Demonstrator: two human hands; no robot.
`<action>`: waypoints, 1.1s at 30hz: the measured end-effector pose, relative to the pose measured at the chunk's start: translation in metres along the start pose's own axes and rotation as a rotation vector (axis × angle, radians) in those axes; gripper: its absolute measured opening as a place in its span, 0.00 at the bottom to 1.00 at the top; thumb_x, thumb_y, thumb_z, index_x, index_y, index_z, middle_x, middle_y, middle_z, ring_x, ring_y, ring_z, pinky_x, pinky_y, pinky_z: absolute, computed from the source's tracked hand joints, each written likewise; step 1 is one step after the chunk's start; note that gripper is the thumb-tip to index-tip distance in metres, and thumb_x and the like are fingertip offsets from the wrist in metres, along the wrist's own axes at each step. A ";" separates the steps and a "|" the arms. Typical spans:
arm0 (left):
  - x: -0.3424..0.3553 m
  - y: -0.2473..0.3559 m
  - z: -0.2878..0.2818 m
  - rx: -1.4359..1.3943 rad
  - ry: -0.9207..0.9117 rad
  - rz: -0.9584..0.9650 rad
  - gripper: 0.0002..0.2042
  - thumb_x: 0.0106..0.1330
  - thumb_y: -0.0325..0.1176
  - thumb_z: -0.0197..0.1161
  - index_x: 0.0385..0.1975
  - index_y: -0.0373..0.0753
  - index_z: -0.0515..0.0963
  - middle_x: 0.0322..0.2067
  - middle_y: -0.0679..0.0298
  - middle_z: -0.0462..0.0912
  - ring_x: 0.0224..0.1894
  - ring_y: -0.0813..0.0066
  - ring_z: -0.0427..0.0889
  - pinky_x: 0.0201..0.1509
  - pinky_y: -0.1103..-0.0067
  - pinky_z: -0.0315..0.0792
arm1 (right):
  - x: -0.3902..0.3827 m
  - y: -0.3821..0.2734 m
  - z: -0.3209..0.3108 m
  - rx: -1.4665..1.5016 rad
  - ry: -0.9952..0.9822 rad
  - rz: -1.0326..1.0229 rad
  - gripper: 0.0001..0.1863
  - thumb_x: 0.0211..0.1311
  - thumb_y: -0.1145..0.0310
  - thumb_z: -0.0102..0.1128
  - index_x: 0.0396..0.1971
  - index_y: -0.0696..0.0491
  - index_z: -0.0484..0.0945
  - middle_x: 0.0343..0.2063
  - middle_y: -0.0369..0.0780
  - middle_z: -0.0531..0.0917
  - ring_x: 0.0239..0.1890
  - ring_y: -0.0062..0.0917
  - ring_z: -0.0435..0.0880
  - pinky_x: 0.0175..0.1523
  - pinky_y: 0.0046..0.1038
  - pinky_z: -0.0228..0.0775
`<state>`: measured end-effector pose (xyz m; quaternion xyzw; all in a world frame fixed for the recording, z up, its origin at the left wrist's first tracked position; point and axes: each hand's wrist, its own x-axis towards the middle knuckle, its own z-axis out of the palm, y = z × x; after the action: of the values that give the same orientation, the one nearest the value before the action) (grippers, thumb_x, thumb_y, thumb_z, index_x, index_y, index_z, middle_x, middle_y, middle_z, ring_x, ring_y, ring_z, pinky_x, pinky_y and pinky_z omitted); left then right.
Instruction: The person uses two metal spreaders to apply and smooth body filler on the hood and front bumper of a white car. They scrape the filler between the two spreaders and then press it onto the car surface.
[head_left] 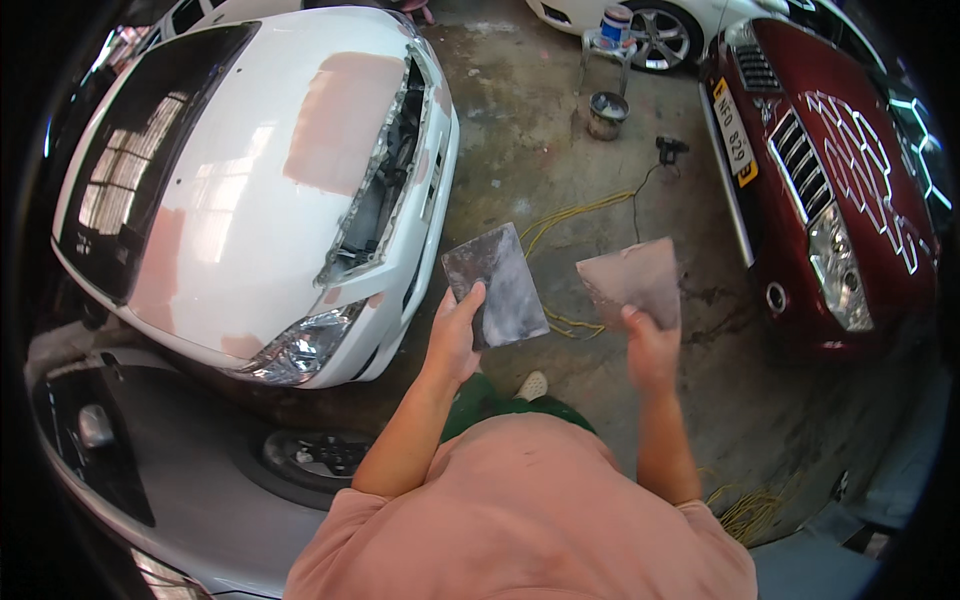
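My left hand (460,328) grips a dark grey sandpaper sheet (508,290) by its lower left side, thumb on its face. Whitish dust smears much of that sheet. In my right hand (652,345) is a second sandpaper sheet (637,277), coated pinkish brown and darker towards the bottom, pinched at its lower edge. Both sheets are held up in front of me, apart from each other. Nearest my left hand stands a white car (235,150) with a pink filler patch (345,115) on its hood and smaller patches around it.
A dark red car (800,190) stands to the right, a grey car (215,450) at lower left. On the concrete floor lie a yellow cord (575,210), a black power tool (671,150) and a bucket (606,118). Behind the bucket, a stool (607,50) carries a tub (616,24).
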<state>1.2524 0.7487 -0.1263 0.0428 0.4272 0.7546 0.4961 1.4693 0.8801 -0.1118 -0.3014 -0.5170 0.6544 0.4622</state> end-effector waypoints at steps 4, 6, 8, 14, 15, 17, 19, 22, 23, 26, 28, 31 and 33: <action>0.002 -0.001 0.024 0.032 0.015 0.104 0.20 0.76 0.38 0.54 0.62 0.35 0.66 0.56 0.60 0.76 0.57 0.70 0.75 0.63 0.70 0.69 | -0.017 -0.027 0.032 -0.613 -0.368 -0.594 0.27 0.58 0.80 0.62 0.59 0.54 0.70 0.60 0.46 0.71 0.61 0.43 0.73 0.65 0.39 0.66; 0.002 -0.003 0.034 0.049 0.017 0.149 0.19 0.76 0.37 0.53 0.62 0.35 0.66 0.56 0.59 0.76 0.56 0.71 0.75 0.62 0.71 0.69 | -0.025 -0.022 0.037 -0.616 -0.515 -0.670 0.31 0.53 0.80 0.65 0.59 0.49 0.71 0.60 0.47 0.69 0.62 0.46 0.73 0.64 0.41 0.68; 0.000 -0.007 0.038 0.066 0.021 0.221 0.18 0.75 0.34 0.54 0.61 0.33 0.67 0.53 0.59 0.77 0.54 0.73 0.75 0.61 0.73 0.69 | -0.028 -0.019 0.039 -0.652 -0.591 -0.716 0.34 0.50 0.79 0.68 0.59 0.45 0.72 0.60 0.47 0.69 0.62 0.49 0.72 0.62 0.43 0.70; -0.009 -0.016 0.041 0.055 0.085 0.244 0.17 0.73 0.28 0.55 0.60 0.32 0.68 0.52 0.59 0.77 0.52 0.74 0.76 0.59 0.75 0.70 | -0.028 -0.001 0.033 -0.910 -0.557 -0.732 0.37 0.43 0.79 0.72 0.58 0.40 0.75 0.58 0.46 0.70 0.60 0.49 0.73 0.58 0.43 0.73; -0.010 -0.016 0.040 0.042 0.088 0.243 0.17 0.73 0.28 0.55 0.59 0.32 0.68 0.52 0.59 0.77 0.52 0.74 0.77 0.59 0.75 0.70 | -0.027 0.005 0.033 -0.897 -0.530 -0.719 0.38 0.43 0.79 0.71 0.59 0.40 0.74 0.58 0.45 0.70 0.60 0.49 0.73 0.57 0.43 0.73; -0.011 -0.016 0.039 0.028 0.080 0.240 0.17 0.73 0.28 0.55 0.59 0.32 0.68 0.52 0.59 0.77 0.51 0.74 0.77 0.59 0.76 0.71 | -0.024 0.014 0.032 -0.872 -0.477 -0.693 0.39 0.42 0.80 0.71 0.59 0.39 0.74 0.58 0.45 0.70 0.59 0.48 0.74 0.56 0.42 0.74; -0.011 -0.015 0.036 0.026 0.060 0.238 0.16 0.73 0.27 0.55 0.59 0.32 0.68 0.52 0.59 0.77 0.51 0.74 0.77 0.59 0.76 0.71 | -0.022 0.019 0.027 -0.883 -0.470 -0.666 0.38 0.44 0.80 0.70 0.59 0.40 0.74 0.57 0.45 0.71 0.58 0.47 0.74 0.55 0.41 0.75; -0.015 -0.012 0.035 0.005 0.033 0.205 0.17 0.74 0.28 0.55 0.59 0.33 0.68 0.52 0.60 0.77 0.52 0.75 0.77 0.59 0.75 0.71 | -0.018 0.026 0.018 -0.911 -0.438 -0.608 0.36 0.46 0.81 0.67 0.59 0.40 0.74 0.55 0.45 0.73 0.58 0.45 0.75 0.55 0.38 0.75; -0.018 -0.008 0.040 -0.028 0.023 0.175 0.17 0.73 0.29 0.56 0.60 0.34 0.68 0.52 0.61 0.77 0.52 0.75 0.77 0.60 0.75 0.71 | -0.016 0.030 0.014 -0.920 -0.424 -0.587 0.35 0.47 0.81 0.66 0.58 0.41 0.75 0.55 0.44 0.73 0.57 0.44 0.76 0.55 0.37 0.75; -0.035 0.017 0.061 -0.027 -0.063 0.153 0.19 0.73 0.31 0.57 0.61 0.34 0.67 0.53 0.62 0.77 0.53 0.74 0.77 0.61 0.74 0.70 | -0.015 0.069 -0.025 -1.140 -0.579 -0.475 0.32 0.49 0.82 0.64 0.57 0.42 0.76 0.54 0.44 0.74 0.57 0.40 0.76 0.55 0.35 0.75; -0.029 0.040 0.066 0.081 -0.175 0.279 0.20 0.73 0.33 0.58 0.61 0.35 0.67 0.53 0.62 0.78 0.53 0.75 0.76 0.62 0.74 0.69 | -0.009 0.061 -0.034 -1.072 -0.547 -0.193 0.27 0.51 0.82 0.64 0.53 0.45 0.78 0.51 0.45 0.79 0.53 0.37 0.80 0.54 0.34 0.75; -0.003 0.060 0.034 0.563 -0.198 0.315 0.21 0.74 0.39 0.57 0.61 0.33 0.70 0.53 0.63 0.79 0.53 0.77 0.74 0.62 0.78 0.66 | 0.010 0.030 -0.056 -0.818 -0.462 0.026 0.19 0.57 0.80 0.63 0.50 0.52 0.77 0.46 0.43 0.83 0.48 0.30 0.83 0.54 0.30 0.74; 0.001 0.069 0.025 0.802 -0.226 0.267 0.22 0.76 0.41 0.54 0.62 0.32 0.69 0.53 0.63 0.79 0.53 0.78 0.74 0.62 0.80 0.65 | 0.029 -0.019 -0.041 -0.537 -0.389 0.114 0.13 0.61 0.78 0.62 0.47 0.57 0.77 0.44 0.40 0.84 0.46 0.22 0.82 0.53 0.26 0.73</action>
<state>1.2153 0.7551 -0.0637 0.3691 0.6203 0.5771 0.3820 1.4991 0.9241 -0.1025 -0.3101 -0.7318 0.5650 0.2215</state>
